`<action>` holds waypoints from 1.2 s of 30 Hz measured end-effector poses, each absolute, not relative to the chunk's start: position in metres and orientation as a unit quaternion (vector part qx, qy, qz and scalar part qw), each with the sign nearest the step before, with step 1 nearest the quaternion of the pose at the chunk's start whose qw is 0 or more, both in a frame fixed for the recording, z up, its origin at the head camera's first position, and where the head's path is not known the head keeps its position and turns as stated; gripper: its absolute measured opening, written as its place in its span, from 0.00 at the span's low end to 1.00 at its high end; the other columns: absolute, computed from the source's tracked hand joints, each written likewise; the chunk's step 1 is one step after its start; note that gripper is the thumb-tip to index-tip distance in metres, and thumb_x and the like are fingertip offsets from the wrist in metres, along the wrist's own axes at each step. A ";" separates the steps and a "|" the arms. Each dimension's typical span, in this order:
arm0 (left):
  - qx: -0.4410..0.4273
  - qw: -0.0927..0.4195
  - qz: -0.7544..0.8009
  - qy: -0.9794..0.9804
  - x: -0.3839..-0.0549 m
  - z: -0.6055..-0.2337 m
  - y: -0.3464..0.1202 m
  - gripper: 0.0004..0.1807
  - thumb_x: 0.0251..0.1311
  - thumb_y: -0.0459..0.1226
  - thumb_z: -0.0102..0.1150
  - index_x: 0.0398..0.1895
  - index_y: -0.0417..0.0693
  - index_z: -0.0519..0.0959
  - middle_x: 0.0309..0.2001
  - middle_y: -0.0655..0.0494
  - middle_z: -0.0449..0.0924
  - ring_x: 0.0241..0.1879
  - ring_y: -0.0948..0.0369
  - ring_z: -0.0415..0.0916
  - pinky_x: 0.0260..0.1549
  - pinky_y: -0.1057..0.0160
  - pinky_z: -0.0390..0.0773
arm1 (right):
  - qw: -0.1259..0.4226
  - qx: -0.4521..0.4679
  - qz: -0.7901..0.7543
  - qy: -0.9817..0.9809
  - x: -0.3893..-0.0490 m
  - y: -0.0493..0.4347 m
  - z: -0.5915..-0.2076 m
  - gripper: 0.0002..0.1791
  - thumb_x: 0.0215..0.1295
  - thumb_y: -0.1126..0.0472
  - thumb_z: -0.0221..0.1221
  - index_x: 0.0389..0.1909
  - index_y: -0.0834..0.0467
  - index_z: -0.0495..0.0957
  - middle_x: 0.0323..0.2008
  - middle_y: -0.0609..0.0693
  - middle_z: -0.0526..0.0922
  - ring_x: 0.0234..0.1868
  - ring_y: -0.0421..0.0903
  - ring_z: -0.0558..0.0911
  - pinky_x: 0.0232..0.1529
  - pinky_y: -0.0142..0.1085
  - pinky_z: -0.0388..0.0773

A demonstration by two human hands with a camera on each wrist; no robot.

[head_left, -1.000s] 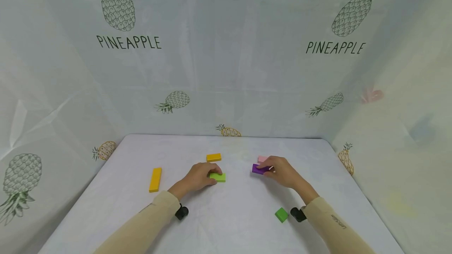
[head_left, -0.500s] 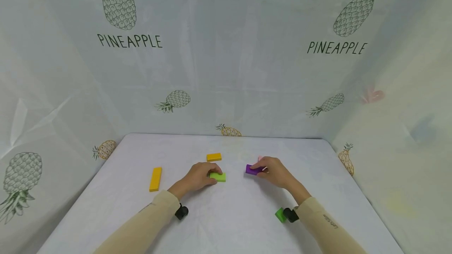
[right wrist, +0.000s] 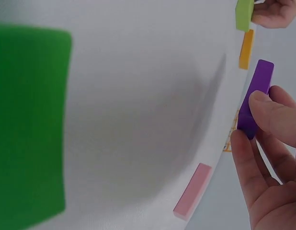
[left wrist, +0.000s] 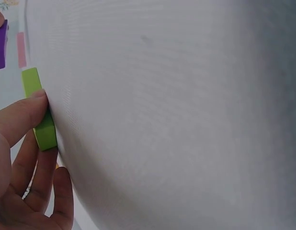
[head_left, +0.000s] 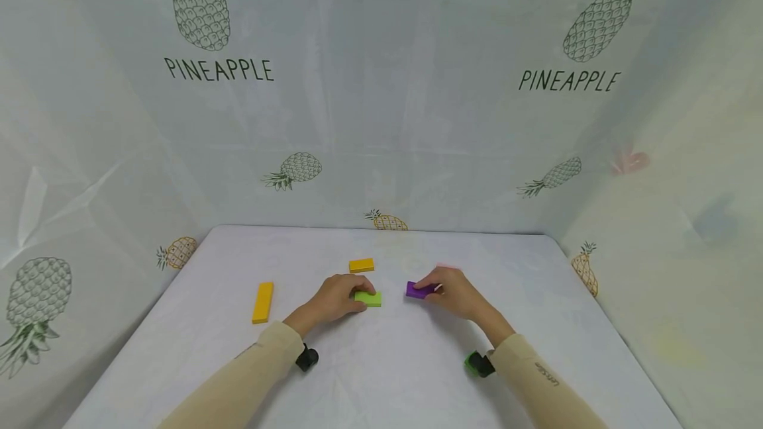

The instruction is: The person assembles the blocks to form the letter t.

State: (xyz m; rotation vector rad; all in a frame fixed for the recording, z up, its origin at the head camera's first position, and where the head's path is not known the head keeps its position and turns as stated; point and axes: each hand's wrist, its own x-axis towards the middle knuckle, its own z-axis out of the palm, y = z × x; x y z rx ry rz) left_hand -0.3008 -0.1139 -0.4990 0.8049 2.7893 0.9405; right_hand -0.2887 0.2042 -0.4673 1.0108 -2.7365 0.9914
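Below centre in the head view, the left hand pinches a lime block, a hold suited to steadying it. Nearby, right of centre, the right hand's curled fingers pinch a purple block, leaving one end free; it seems raised off the table.

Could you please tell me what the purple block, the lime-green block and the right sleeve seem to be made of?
Purple block: painted wood or plastic, smooth and low-sheen; its colour is even with no visible grain, so either fits.
Lime-green block: likely the same, with similar flat, even faces.
Right sleeve: probably matte fabric, judging by its loose, dull cuff.
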 end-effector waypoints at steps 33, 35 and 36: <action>0.246 0.055 0.307 0.918 -0.297 -0.497 -0.113 0.14 0.65 0.37 0.75 0.51 0.61 0.87 0.49 0.68 0.88 0.49 0.63 0.78 0.63 0.47 0.75 | 0.004 0.315 0.296 -0.902 -0.284 0.176 -0.466 0.16 0.64 0.75 0.70 0.50 0.58 0.91 0.48 0.52 0.90 0.50 0.50 0.87 0.51 0.44 0.88; 0.247 0.054 0.310 0.917 -0.297 -0.497 -0.113 0.14 0.65 0.37 0.75 0.51 0.61 0.87 0.49 0.67 0.88 0.49 0.62 0.78 0.63 0.46 0.75 | 0.001 0.315 0.297 -0.901 -0.284 0.175 -0.466 0.16 0.64 0.76 0.70 0.50 0.58 0.91 0.48 0.52 0.90 0.50 0.51 0.87 0.52 0.44 0.88; 0.247 0.054 0.311 0.916 -0.297 -0.497 -0.113 0.14 0.65 0.37 0.75 0.51 0.60 0.87 0.49 0.66 0.88 0.49 0.62 0.78 0.63 0.46 0.75 | 0.000 0.315 0.297 -0.901 -0.284 0.174 -0.466 0.16 0.64 0.76 0.70 0.50 0.59 0.91 0.48 0.52 0.90 0.50 0.51 0.87 0.52 0.44 0.87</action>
